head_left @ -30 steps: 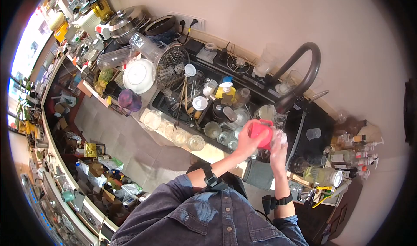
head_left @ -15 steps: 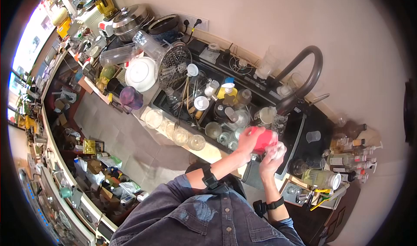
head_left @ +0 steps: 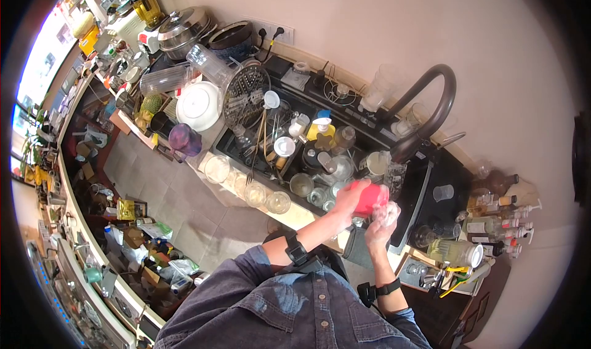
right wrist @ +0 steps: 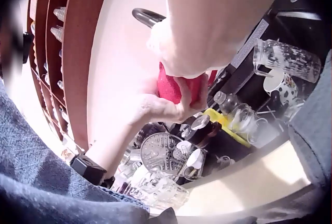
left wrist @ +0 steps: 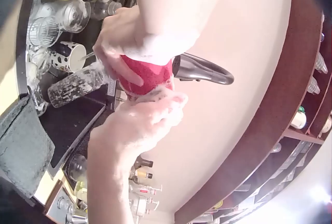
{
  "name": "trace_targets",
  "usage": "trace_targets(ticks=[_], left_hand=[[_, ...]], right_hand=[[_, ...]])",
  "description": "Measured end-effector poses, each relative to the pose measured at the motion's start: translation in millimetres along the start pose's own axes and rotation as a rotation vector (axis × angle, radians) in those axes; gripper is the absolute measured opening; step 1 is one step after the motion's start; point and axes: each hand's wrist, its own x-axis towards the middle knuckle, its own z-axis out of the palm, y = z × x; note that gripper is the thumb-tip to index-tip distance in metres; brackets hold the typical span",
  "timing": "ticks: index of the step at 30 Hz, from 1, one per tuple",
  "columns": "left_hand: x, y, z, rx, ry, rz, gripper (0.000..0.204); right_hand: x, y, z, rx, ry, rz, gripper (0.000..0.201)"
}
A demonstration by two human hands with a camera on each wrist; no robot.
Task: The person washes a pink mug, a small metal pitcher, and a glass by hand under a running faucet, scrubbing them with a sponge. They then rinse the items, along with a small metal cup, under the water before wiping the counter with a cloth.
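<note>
My left hand (head_left: 349, 202) grips a red cup (head_left: 371, 199) over the near side of the sink, fingers wrapped round its body. At the cup's mouth is my right hand (head_left: 383, 221), covered in white lather, with its fingers bunched around a foamy wad (left wrist: 155, 95). The lather hides what the wad is. In the left wrist view the cup is tilted between both hands, and the right fingertips are right at its rim. The right wrist view shows the left fingers (right wrist: 185, 92) curled across the red side.
A black faucet (head_left: 444, 96) arches behind the hands. Glasses, a yellow soap bottle (head_left: 323, 132) and utensils crowd the sink. Several glass jars (head_left: 278, 202) line the front ledge. A grey cloth (head_left: 359, 248) hangs over the edge; bottles (head_left: 492, 226) stand at right.
Both hands and the red cup have moved slightly down toward the body. The cup has turned, so its handle no longer shows, and the right hand has shifted lower and to the left.
</note>
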Motion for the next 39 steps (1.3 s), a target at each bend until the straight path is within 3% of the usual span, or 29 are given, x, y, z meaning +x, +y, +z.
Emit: trace_targets(ticks=[1,4,7,8,12,14,17,20,21,23,27,30,33,34,35,36,39], left_hand=[[-0.5,0.1,0.0,0.014,0.026,0.018,0.046],[1.4,0.9,-0.9,0.086,0.103,0.077,0.047],[5.7,1.1,-5.1,0.159,0.133,0.172,0.047],[7.1,0.7,-6.8,0.183,0.134,0.208,0.046],[7.7,-10.5,-9.4,0.444,0.19,0.615,0.042],[2.5,-12.5,-7.7,0.627,0.228,0.849,0.041],[-6.1,-5.7,-5.1,0.624,0.147,0.936,0.042],[-11.5,-0.7,-4.4,0.702,0.118,0.958,0.044],[-12.1,0.8,-4.7,0.734,0.11,0.965,0.044],[-11.0,2.9,-9.0,0.828,0.006,1.083,0.045],[-11.5,7.9,-14.3,1.014,-0.231,1.244,0.049],[-7.8,6.5,-15.6,1.053,-0.326,1.227,0.054],[-3.4,-6.9,-12.2,0.955,-0.181,1.102,0.05],[3.9,-14.1,-10.8,0.771,-0.18,0.956,0.049],[10.1,-18.2,-7.9,0.589,-0.177,0.808,0.048],[15.3,-22.5,-7.2,0.408,-0.173,0.658,0.048],[12.6,-14.2,-10.7,0.15,-0.274,0.173,0.05]], right_hand=[[2.4,0.4,0.9,-0.105,0.019,-0.116,0.044],[6.7,-26.5,6.2,0.205,0.044,0.34,0.034],[15.7,-26.4,3.8,0.114,-0.028,0.242,0.029],[17.1,-25.8,1.6,0.239,-0.072,0.336,0.028],[31.9,-30.5,-13.3,0.681,-0.205,0.737,0.027],[33.1,-18.9,-8.5,0.768,-0.08,0.897,0.031],[29.1,-7.8,-8.4,0.802,-0.051,1.02,0.035],[30.5,-11.6,-13.0,0.866,-0.141,0.855,0.043],[31.5,-6.9,-12.6,0.947,-0.168,0.907,0.042],[35.0,7.7,-13.5,1.11,-0.222,1.012,0.041],[33.9,18.2,-26.9,1.0,-0.36,0.842,0.038],[32.0,23.2,-28.6,0.982,-0.341,0.825,0.037],[28.8,16.7,-20.4,0.972,-0.173,0.874,0.035],[27.4,9.9,-16.1,0.965,-0.09,0.91,0.034],[21.7,8.3,-15.2,0.831,-0.13,0.651,0.034],[18.4,6.6,-18.3,0.458,-0.183,0.388,0.036],[17.7,-16.1,-17.1,0.45,-0.131,0.285,0.038]])
